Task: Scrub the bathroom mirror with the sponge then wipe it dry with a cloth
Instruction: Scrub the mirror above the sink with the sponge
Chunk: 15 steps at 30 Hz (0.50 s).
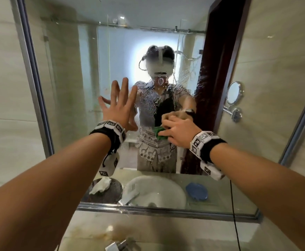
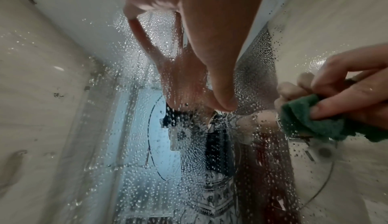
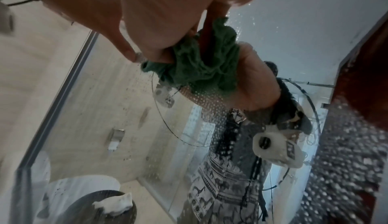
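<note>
The bathroom mirror (image 1: 72, 73) fills the wall ahead, and water droplets cover its middle. My right hand (image 1: 178, 132) grips a crumpled green sponge (image 1: 159, 132) and presses it against the glass at the mirror's centre. The right wrist view shows the sponge (image 3: 199, 65) bunched under my fingers, and it also shows as a green wad (image 2: 304, 123) in the left wrist view. My left hand (image 1: 120, 104) is open with fingers spread, and its thumb (image 2: 218, 71) touches the wet glass left of the sponge. A white cloth (image 1: 101, 185) appears as a reflection, lying on a dark round mat.
The mirror also reflects a white basin (image 1: 157, 191) and a blue dish (image 1: 196, 191). The marble counter (image 1: 157, 230) lies below the mirror frame, with a chrome faucet (image 1: 122, 246) at the bottom edge. A round magnifying mirror (image 1: 234, 92) sticks out from the right wall.
</note>
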### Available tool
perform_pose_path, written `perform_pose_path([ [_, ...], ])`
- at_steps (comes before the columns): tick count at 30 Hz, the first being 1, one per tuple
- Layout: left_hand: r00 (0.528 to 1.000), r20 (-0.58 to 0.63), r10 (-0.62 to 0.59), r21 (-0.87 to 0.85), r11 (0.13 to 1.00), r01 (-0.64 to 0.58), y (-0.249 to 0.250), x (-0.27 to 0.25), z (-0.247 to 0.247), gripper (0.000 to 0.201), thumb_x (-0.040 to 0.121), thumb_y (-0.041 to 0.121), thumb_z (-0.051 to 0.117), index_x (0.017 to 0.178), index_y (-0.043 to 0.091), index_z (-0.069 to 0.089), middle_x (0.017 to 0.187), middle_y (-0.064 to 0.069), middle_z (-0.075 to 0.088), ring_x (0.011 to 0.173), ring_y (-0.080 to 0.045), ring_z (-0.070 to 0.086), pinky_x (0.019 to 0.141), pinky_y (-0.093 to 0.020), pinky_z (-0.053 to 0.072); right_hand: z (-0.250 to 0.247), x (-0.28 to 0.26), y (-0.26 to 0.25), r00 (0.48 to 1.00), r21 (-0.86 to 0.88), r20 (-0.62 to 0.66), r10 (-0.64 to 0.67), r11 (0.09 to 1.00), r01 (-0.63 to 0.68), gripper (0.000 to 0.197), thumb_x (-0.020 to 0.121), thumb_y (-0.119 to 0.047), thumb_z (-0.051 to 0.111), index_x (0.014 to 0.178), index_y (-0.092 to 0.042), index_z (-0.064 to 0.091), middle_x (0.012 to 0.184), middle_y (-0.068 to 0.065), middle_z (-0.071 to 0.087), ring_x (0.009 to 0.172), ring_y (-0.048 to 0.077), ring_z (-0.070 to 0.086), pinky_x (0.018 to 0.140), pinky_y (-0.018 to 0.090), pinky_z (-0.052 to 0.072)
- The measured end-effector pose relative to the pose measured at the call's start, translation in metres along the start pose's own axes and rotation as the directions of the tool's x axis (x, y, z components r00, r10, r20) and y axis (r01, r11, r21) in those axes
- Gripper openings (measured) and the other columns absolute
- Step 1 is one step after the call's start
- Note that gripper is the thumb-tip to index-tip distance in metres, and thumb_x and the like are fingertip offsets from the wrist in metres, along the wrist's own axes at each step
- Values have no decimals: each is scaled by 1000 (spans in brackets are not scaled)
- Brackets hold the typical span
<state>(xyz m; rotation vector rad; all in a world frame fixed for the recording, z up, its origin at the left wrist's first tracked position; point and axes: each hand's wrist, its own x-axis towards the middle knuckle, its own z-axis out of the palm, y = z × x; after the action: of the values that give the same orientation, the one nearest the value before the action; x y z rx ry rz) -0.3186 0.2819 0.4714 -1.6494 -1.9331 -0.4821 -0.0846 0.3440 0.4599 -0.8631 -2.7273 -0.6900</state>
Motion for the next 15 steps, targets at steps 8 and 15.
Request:
perform_pose_path([
  [8,1000,-12,11,-4,1000,-11,-1,0,1,150,53,66,83,153,27,-21,158,-6,-31,145,-37,-25,101,-80,11,-45,21,28,744,263,-578,335,940,-219,38,91,-17,58,128,-22,60,114,6,56,103,25,51,83,38,53],
  [15,999,-34,10,29,1000,-9,-2,1,5,151,50,72,80,153,26,-20,159,-7,-29,146,-38,-23,102,-80,16,-80,58,19,633,344,-567,528,849,-400,47,96,-15,51,141,-25,43,130,6,44,115,24,44,83,24,45],
])
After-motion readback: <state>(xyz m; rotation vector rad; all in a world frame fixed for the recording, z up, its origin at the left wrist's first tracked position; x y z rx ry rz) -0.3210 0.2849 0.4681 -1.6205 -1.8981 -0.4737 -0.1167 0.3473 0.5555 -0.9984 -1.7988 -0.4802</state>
